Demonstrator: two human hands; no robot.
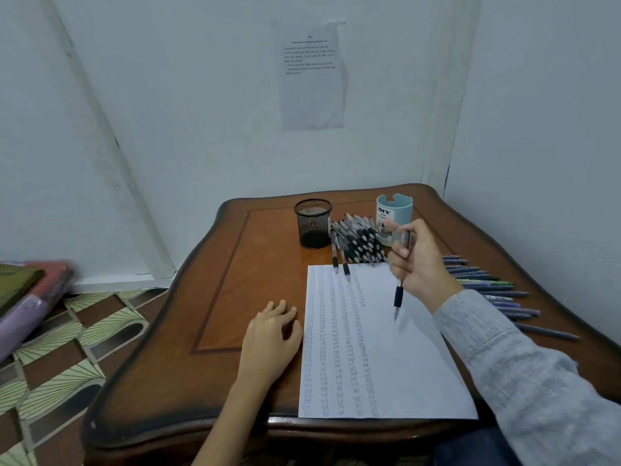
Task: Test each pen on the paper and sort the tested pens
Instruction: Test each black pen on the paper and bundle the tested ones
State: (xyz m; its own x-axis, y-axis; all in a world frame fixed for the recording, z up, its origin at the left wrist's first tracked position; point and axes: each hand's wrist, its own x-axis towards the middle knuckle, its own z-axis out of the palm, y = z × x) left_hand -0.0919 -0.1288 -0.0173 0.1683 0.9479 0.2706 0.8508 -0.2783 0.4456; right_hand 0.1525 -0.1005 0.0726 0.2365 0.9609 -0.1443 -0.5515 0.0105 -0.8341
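Upright, clear pen (400, 284), black grip, in right hand (418, 264), tip above paper (379, 351)

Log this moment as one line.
right hand: holds pen, tip over paper | left hand: rests on table beside paper | pen pile: behind paper

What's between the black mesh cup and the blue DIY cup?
A heap of pens lies between the mesh cup and the DIY cup, in the head view.

cup (398, 213): "DIY", smaller print under it unreadable, just behind the right hand (418, 264) gripping the pen (398, 297) | wall sheet (312, 79): print too small, far behind grip | paper (410, 368): illegible scribbles, under grip
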